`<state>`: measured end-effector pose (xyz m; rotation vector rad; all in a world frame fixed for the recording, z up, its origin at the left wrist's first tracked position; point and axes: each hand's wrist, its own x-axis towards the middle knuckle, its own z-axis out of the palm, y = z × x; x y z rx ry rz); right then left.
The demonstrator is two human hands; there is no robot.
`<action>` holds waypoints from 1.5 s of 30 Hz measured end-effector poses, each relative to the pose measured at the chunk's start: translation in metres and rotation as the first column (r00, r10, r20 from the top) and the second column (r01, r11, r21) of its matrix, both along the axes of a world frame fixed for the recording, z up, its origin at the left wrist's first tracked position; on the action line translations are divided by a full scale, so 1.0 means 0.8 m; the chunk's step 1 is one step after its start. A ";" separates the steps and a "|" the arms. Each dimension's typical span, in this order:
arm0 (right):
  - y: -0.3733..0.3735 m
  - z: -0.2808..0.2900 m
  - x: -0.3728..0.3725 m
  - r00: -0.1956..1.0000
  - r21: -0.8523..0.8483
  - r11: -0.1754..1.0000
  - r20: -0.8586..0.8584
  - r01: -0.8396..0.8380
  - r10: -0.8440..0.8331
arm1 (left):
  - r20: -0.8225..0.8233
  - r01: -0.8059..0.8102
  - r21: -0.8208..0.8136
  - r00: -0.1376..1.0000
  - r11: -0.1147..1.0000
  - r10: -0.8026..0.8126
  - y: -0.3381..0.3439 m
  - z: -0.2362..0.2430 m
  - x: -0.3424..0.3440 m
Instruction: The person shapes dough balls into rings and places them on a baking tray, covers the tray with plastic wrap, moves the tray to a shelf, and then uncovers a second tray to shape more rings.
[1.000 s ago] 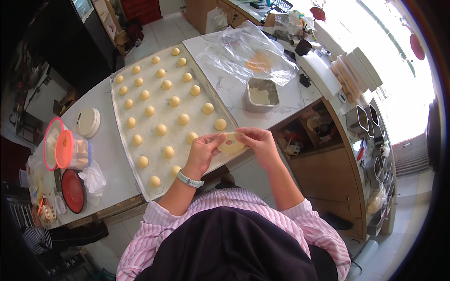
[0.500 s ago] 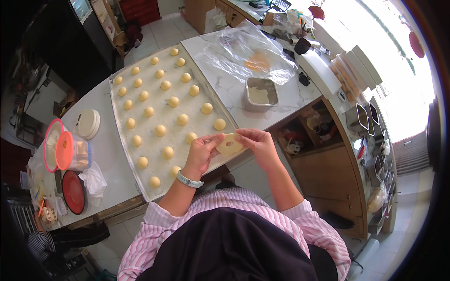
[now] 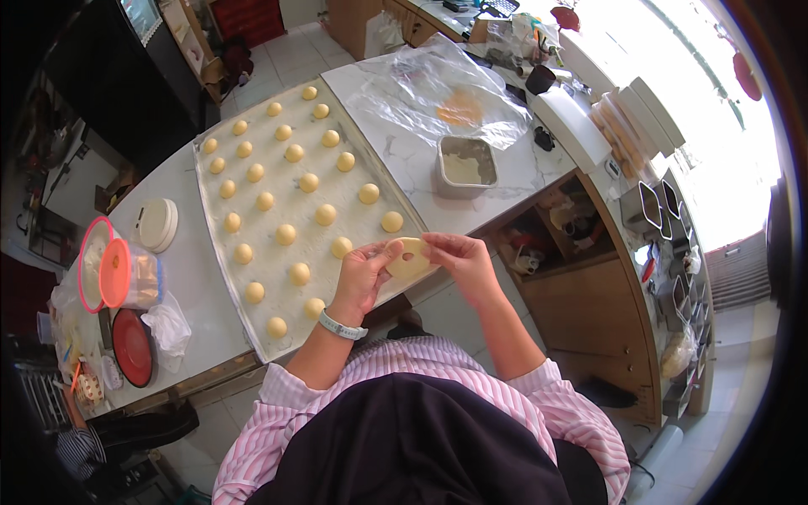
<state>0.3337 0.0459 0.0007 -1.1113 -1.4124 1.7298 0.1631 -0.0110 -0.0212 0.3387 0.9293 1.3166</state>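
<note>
My left hand (image 3: 366, 273) and my right hand (image 3: 461, 263) pinch a flattened, pale yellow piece of dough (image 3: 411, 268) from either side, with an irregular hole near its middle. They hold it over the near right edge of a large parchment-lined tray (image 3: 290, 303), which carries several rows of round dough balls (image 3: 326, 215). A square metal tin (image 3: 463, 185) with some pale contents stands on the marble counter beyond my right hand.
A crumpled plastic sheet (image 3: 421, 88) lies at the back right. Pink-rimmed containers (image 3: 130, 278), a white lidded item (image 3: 156, 223) and a red dish (image 3: 132, 349) stand at left. An open cabinet (image 3: 564, 303) is at right. Another person (image 3: 80, 446) is at the lower left.
The hole in the dough has shifted slightly in shape between my fingers. Both hands stay in nearly the same place, pinching it; the counter appears marginally shifted in view.
</note>
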 end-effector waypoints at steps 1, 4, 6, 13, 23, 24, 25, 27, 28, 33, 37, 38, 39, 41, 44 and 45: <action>0.001 0.002 -0.004 1.000 0.017 1.000 0.016 -0.006 0.006 | -0.007 0.060 -0.008 0.998 0.998 -0.060 -0.001 0.001 -0.002; -0.005 0.000 -0.001 0.999 0.024 0.999 0.013 -0.036 0.036 | -0.005 0.076 -0.028 0.997 0.997 -0.076 -0.002 -0.003 0.002; -0.008 -0.002 0.000 0.998 0.021 0.998 -0.010 -0.063 0.063 | 0.006 0.010 -0.021 1.000 1.000 -0.010 -0.002 -0.003 0.001; -0.004 0.009 -0.003 0.982 -0.022 0.983 -0.057 -0.182 0.180 | -0.032 0.125 -0.029 0.991 0.992 -0.126 -0.003 0.000 0.002; 0.011 0.015 0.006 0.952 0.010 0.952 0.030 -0.306 0.306 | -0.172 0.000 0.004 0.985 1.000 0.001 -0.001 -0.004 0.005; 0.013 0.014 0.007 0.962 -0.015 0.962 -0.008 -0.274 0.274 | -0.155 0.047 0.007 0.987 0.999 -0.045 0.000 -0.006 0.004; 0.011 0.014 0.005 0.956 0.007 0.956 0.015 -0.292 0.292 | -0.137 0.094 0.006 0.986 0.996 -0.092 0.000 -0.007 0.004; 0.009 0.014 0.000 0.944 0.050 0.943 0.063 -0.328 0.325 | -0.114 0.152 -0.006 0.982 0.988 -0.151 -0.001 -0.009 0.005; 0.011 0.015 0.001 0.921 0.073 0.922 0.119 -0.381 0.372 | -0.112 0.162 -0.017 0.980 0.987 -0.163 0.000 -0.008 0.005; 0.016 0.015 0.002 0.819 0.326 0.768 0.389 -0.551 0.422 | -0.137 0.209 -0.032 0.968 0.977 -0.212 0.002 -0.005 0.004; 0.015 0.015 0.004 0.941 0.057 0.949 0.159 -0.310 0.298 | -0.134 0.122 -0.016 0.983 0.992 -0.123 0.004 -0.005 0.004; 0.016 0.012 0.006 0.946 0.076 0.952 0.166 -0.295 0.279 | -0.126 0.102 -0.023 0.987 0.995 -0.104 0.004 -0.004 0.005; 0.017 0.011 0.006 0.950 0.096 0.955 0.172 -0.279 0.261 | -0.135 0.119 -0.023 0.983 0.993 -0.121 0.006 -0.005 0.004; 0.021 0.010 0.001 0.944 0.051 0.953 0.165 -0.298 0.286 | -0.154 0.150 -0.030 0.976 0.988 -0.153 0.008 -0.008 0.000; 0.030 -0.002 -0.005 0.938 -0.168 0.924 -0.007 -0.343 0.347 | -0.149 0.173 -0.013 0.974 0.985 -0.173 0.011 -0.006 -0.001; 0.034 -0.012 -0.006 0.930 -0.260 0.893 -0.094 -0.368 0.356 | -0.264 0.117 0.037 0.959 0.992 -0.103 0.012 -0.008 -0.002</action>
